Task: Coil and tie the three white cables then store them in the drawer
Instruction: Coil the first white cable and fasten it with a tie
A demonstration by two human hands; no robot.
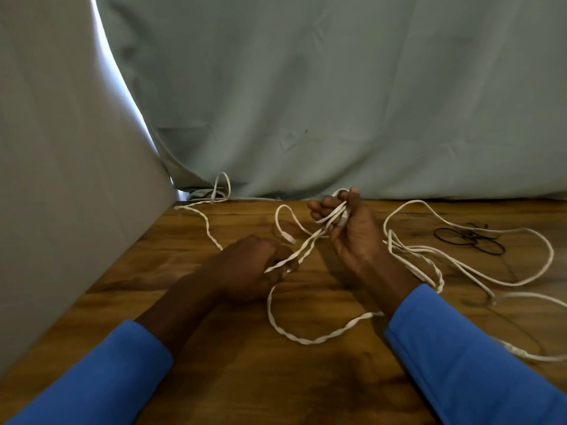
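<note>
My right hand (349, 231) is raised off the wooden table (245, 378), fingers closed around a few loops of a white cable (322, 335). That cable runs down and left into my left hand (254, 265), which pinches it between thumb and fingers just above the tabletop. Below the hands the same cable sags in a long curve toward my right sleeve. More white cable (491, 265) lies in loose tangled loops to the right. Another white strand (208, 228) trails to the back left, up to the cloth. No drawer is in view.
Several thin black bands (469, 237) lie at the back right of the table. A grey-green cloth (337, 102) hangs behind the table's far edge. A pale fabric surface (61, 179) rises along the left side. Blue sleeves cover both forearms.
</note>
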